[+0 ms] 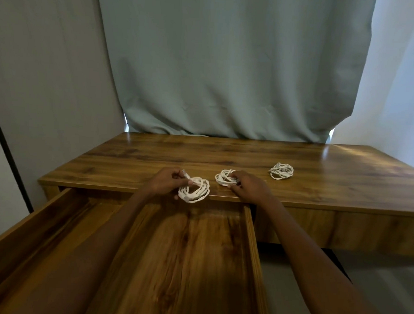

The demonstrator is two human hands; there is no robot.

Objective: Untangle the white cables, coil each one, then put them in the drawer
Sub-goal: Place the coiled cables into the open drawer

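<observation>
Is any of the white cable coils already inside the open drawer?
No, the drawer shows only bare wood; one coil is in the left hand, and two coils lie on the desk.

Wooden desk before a curtained window

A brown wood-grain desk (320, 177) spans the middle of the frame, its top glossy with pale reflections at the far corners. Behind it a grey-green curtain (229, 74) hangs in folds, daylight glowing at its right edge. A plain grey wall (49, 76) fills the left; grey floor (374, 281) shows lower right.

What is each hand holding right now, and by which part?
The left hand pinches one white coil at its left rim. The right hand grips the middle coil by its right side.
</observation>
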